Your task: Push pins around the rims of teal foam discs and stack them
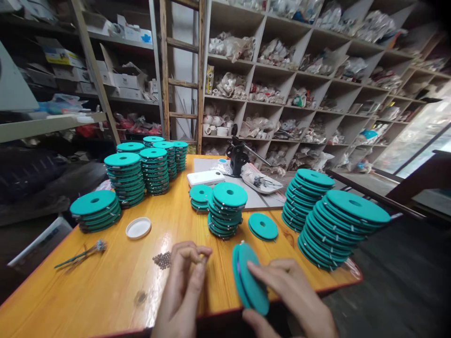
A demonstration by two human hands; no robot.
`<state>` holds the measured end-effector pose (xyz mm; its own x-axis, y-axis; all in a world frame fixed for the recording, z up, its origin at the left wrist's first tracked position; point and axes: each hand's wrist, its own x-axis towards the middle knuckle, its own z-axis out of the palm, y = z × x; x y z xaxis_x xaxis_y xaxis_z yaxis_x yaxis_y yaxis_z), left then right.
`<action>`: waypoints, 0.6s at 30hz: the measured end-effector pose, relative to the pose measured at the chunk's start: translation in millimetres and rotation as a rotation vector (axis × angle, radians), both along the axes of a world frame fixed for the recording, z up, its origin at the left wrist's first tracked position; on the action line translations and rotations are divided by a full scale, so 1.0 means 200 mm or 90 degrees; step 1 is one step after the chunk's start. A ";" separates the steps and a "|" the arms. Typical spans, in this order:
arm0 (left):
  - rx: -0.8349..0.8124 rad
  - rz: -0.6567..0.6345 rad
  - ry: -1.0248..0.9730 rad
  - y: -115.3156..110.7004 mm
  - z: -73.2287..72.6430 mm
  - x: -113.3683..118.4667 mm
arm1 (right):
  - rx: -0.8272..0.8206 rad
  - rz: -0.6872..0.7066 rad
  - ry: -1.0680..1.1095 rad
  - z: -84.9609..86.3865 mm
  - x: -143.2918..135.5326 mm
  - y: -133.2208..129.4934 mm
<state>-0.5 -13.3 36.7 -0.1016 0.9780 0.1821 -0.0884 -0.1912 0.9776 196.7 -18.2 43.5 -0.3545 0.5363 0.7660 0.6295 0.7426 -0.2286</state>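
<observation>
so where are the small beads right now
In the head view, the small beads lie piled on the wooden table, left of centre, just beside the left hand, lower in the picture than the white lid.

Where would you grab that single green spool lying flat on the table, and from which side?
I'd pinch the single green spool by opposite edges of its round rim, coming from above. It lies flat, with a stack on its left and the held spool in front, so an approach from above looks clearest.
</observation>
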 end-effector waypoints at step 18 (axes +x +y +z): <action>-0.044 0.133 0.129 0.07 -0.06 -0.27 | -0.091 -0.266 -0.207 0.04 0.21 0.47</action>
<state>-54.9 0.8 24.9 -0.2700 0.9507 0.1526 0.1438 -0.1169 0.9827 239.2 75.3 51.7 -0.2961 0.7727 0.5614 0.9190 0.3906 -0.0529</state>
